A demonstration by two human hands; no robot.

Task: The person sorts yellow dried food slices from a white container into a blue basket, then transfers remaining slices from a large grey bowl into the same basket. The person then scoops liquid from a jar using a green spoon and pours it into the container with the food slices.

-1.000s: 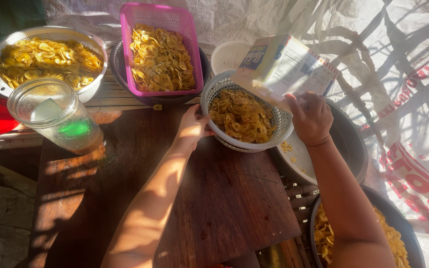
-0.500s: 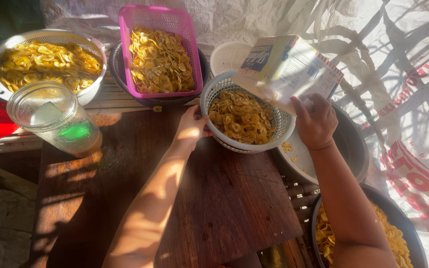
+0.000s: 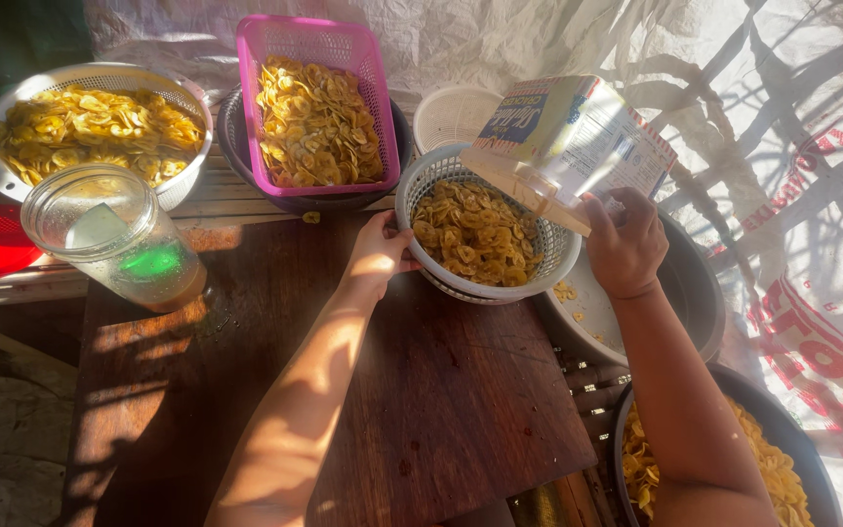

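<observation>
On the wooden worktop (image 3: pixel 421 410), our left hand (image 3: pixel 378 256) has its grip clamped on the rim of the white round basket (image 3: pixel 485 239) of yellow chips, light but brittle, best steadied at the stiff rim. Our right hand (image 3: pixel 624 244) grips a tilted carton (image 3: pixel 578 137) over it; thin card, easily crushed.

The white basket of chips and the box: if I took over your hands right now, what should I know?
Left hand: grips the rim of the white basket of yellow chips, steadying it on the wooden board.
Right hand: holds the carton, open and tipped over the basket.
Nearby: pink basket and white colander, both full of chips; a glass jar.
Done: carton open, tilted.
Left: whether anything has poured out cannot be told.
</observation>
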